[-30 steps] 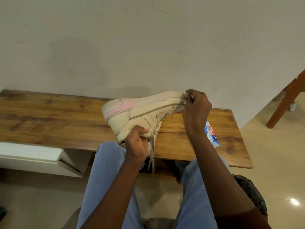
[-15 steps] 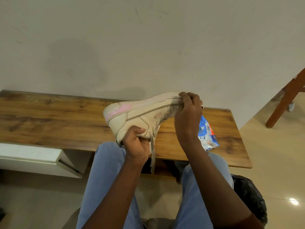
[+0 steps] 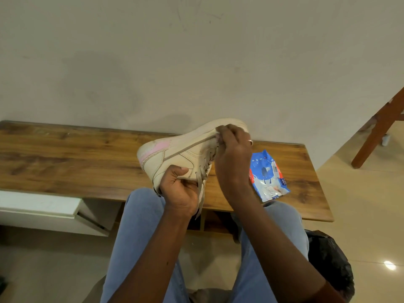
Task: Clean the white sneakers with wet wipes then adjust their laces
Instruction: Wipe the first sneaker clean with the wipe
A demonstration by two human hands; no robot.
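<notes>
White leather sneaker (image 3: 175, 154) looks light but floppy; left hand (image 3: 178, 189) clamps its collar, right hand (image 3: 231, 158) fingers pinch something at the toe. Grab collar, not laces (image 3: 202, 173).

a plain off-white wall (image 3: 196, 62) filled the upper view, faintly scuffed. against it stood a long wooden bench (image 3: 65, 162) with a white drawer unit (image 3: 43, 211) beneath. the glossy beige tiled floor (image 3: 367, 211) reflected a ceiling light, and a brown wooden leg (image 3: 378, 130) slanted at right.
</notes>
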